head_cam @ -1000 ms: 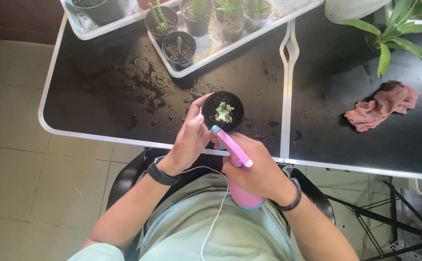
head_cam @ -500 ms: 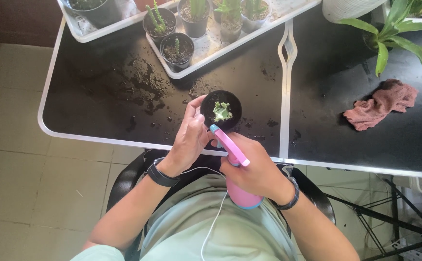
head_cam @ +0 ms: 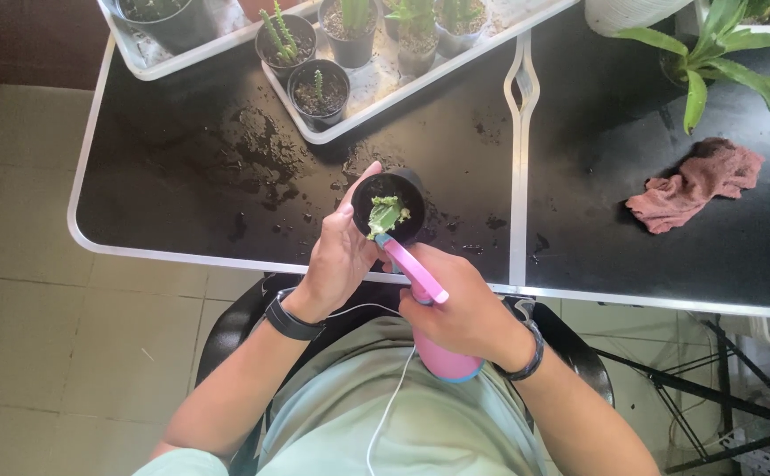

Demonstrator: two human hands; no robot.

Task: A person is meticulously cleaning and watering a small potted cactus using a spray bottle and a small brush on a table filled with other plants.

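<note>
My left hand (head_cam: pixel 339 251) grips a small black pot (head_cam: pixel 388 206) holding a pale green succulent (head_cam: pixel 385 214), tilted toward me above the near edge of the black table (head_cam: pixel 209 167). In my right hand (head_cam: pixel 463 316) is a pink spray bottle (head_cam: pixel 429 317) with a blue nozzle tip, its nozzle pointed at the plant from just below the pot. Both wrists wear dark bands.
A white tray (head_cam: pixel 376 97) with several small potted cacti stands at the back, with a second tray (head_cam: pixel 160 53) to its left. Wet soil marks the tabletop. A reddish cloth (head_cam: pixel 694 185) and a leafy green plant (head_cam: pixel 711 53) lie on the right table section.
My left hand has tipped the pot toward me and shifted it slightly left. The spray nozzle has closed in on the plant.
</note>
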